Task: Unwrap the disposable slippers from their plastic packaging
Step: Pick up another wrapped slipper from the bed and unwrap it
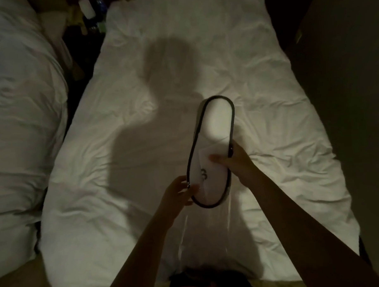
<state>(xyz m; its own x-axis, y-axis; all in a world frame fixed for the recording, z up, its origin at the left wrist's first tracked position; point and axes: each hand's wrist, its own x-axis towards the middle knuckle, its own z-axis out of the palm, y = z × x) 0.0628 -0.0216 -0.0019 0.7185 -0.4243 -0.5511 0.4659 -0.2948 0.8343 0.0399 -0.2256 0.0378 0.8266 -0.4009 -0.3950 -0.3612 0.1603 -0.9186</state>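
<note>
White disposable slippers (216, 129) with dark edge trim and a dark logo are held flat together above the bed, heel end pointing away from me. My right hand (232, 159) grips them at the middle of the right edge, thumb across the top. My left hand (179, 191) pinches the lower left edge near the toe. A clear plastic wrapper (206, 226) hangs down from the toe end toward me, mostly off the slippers.
A white rumpled duvet (125, 167) covers the bed under my hands. A second white bed (17, 106) lies to the left across a dark gap. Bottles and small items (89, 13) stand at the far end of the gap. A dark wall rises on the right.
</note>
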